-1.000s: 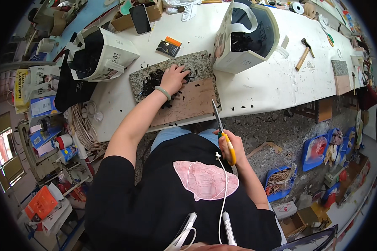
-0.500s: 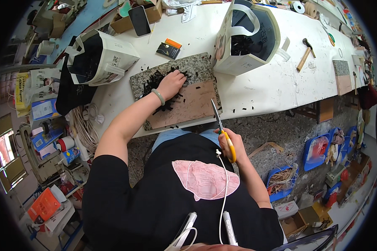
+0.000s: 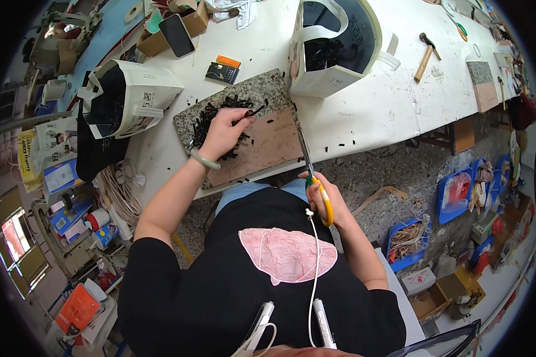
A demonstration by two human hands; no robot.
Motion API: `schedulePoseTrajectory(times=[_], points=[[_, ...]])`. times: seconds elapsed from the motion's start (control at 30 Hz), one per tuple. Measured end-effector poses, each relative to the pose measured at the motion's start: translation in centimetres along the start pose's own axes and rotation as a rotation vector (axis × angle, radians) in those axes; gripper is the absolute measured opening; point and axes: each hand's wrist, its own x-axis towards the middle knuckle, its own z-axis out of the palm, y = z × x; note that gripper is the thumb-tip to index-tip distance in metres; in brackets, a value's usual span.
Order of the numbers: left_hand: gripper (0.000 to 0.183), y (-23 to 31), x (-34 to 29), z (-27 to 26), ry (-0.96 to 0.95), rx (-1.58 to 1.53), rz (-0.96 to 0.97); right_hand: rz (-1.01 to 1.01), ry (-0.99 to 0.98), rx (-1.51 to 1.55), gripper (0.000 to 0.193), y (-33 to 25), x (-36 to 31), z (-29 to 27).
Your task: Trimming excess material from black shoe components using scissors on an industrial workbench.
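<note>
My left hand [image 3: 225,132] is above the pile of short black strips [image 3: 203,122], its thumb and fingers pinching one thin black strip [image 3: 257,111] that sticks out to the right. The pile lies on a speckled stone slab [image 3: 268,89], whose near part is covered by a brown board [image 3: 262,146]. My right hand [image 3: 329,199] grips scissors [image 3: 327,209] with yellow and green handles at the table's front edge. Their blades point away from me, beside the slab's right edge. A few loose black bits lie scattered on the board and the table.
White paper bags stand left [image 3: 149,89] and right [image 3: 333,77] of the slab, with black contents. Behind the slab are a small black card-like packet [image 3: 221,73], an orange lighter-like piece [image 3: 228,61] and a phone [image 3: 177,35]. A hammer [image 3: 424,59] lies further right; blue bins [image 3: 408,244] stand on the floor.
My left hand has drawn back from the pile toward me and now pinches a strip. The scissors blades reach a little farther forward beside the slab. The whole view has shifted slightly.
</note>
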Motion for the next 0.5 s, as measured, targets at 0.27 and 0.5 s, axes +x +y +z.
schedulePoseTrajectory(times=[0.27,0.5], points=[[0.021,7.9,-4.0,1.9,-0.237,-0.984,-0.556,-0.096,-0.053,-0.205,0.047,-3.3,-1.3,-0.7],[0.021,8.7,-5.2,3.5,-0.377,-0.927,-0.528,-0.074,-0.049,-0.236,0.046,-3.2,-3.2,-1.3]])
